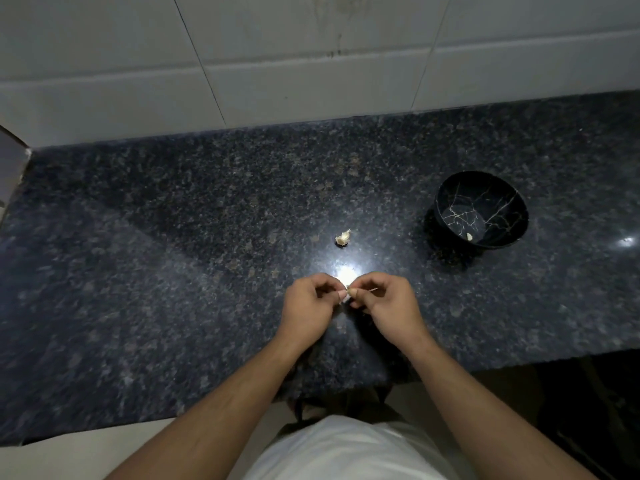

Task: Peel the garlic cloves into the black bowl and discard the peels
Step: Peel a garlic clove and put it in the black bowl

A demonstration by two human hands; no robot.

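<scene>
Pinching what looks like a garlic clove (345, 298) between them above the bench (173, 237), the left hand (309, 304) should hold steady while the right hand (382, 303) strips skin away gently, the black bowl (482, 210) waiting well right.

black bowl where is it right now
In the head view the black bowl stands on the dark granite counter, on the right and beyond the right hand, with a loose garlic piece lying to its left.
</scene>
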